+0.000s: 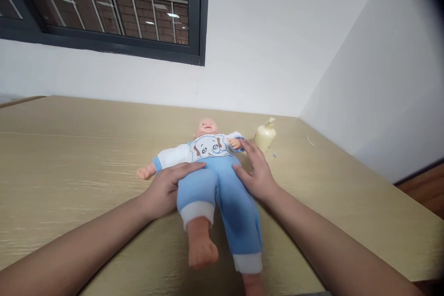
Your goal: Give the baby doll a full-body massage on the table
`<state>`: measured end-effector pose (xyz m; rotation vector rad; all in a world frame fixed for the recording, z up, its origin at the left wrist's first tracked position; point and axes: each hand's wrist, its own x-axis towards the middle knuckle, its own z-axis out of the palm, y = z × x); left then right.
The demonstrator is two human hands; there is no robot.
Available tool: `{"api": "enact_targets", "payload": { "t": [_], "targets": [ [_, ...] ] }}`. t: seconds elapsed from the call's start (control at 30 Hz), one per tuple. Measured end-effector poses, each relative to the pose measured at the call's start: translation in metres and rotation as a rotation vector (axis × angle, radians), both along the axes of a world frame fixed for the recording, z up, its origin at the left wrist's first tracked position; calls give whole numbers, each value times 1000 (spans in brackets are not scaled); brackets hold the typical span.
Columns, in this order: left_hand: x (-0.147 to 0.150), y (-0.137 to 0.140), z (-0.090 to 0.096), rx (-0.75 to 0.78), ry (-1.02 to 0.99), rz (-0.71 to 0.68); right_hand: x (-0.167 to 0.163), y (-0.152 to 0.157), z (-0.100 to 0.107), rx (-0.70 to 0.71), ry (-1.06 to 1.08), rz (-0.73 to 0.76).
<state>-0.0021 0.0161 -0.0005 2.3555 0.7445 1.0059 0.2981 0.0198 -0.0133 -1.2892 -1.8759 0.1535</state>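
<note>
A baby doll [225, 203] lies on its back on the table, its head toward the wall and its feet toward me. It wears light blue trousers and a white-and-blue top with an elephant face. My left hand [168, 187] grips the doll at the hip on the left of the picture, thumb on top and the other fingers hidden beneath. On the other side, my right hand [258, 171] holds the doll's waist, its thumb on the trousers and its index finger by the doll's small hand and cuff.
A pale yellow pump bottle [265, 136] stands just beyond my right hand, with a small bluish bit [274, 155] beside it. A thin pale strip [310, 141] lies farther right on the wooden table [86, 148]. White walls and a barred window [114, 4] are behind.
</note>
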Motion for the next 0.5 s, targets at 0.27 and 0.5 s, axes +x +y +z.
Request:
{"api": "enact_targets", "payload": {
  "t": [0.27, 0.5],
  "targets": [
    [3, 2, -4, -63, -23, -52, 2, 0, 1, -190, -116, 101],
    [-4, 0, 4, -6, 130, -34, 2, 6, -4, -110, 175, 46]
  ]
}}
